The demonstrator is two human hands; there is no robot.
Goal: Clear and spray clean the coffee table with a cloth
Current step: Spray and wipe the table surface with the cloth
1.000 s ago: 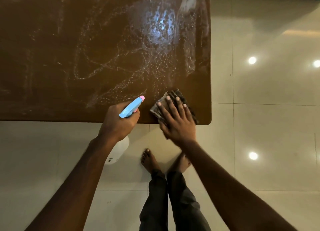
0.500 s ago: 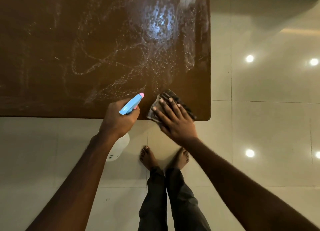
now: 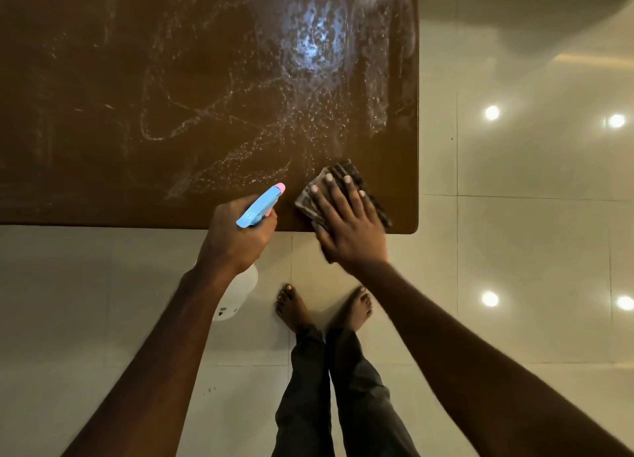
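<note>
The brown coffee table [image 3: 103, 130] fills the upper left of the head view, its top streaked with white spray droplets and smears. My left hand [image 3: 236, 237] grips a spray bottle [image 3: 260, 206] with a blue head and pink nozzle at the table's near edge; its white body hangs below the edge. My right hand [image 3: 350, 226] lies flat, fingers spread, pressing a dark folded cloth [image 3: 346, 171] onto the table near its front right corner.
Glossy cream floor tiles [image 3: 514, 250] surround the table and reflect ceiling lights. My bare feet [image 3: 295, 309] and dark trouser legs stand just below the table's front edge.
My right hand with the cloth slid slightly toward the near edge, then back to the right near the corner. The left hand and spray bottle stayed almost still.
</note>
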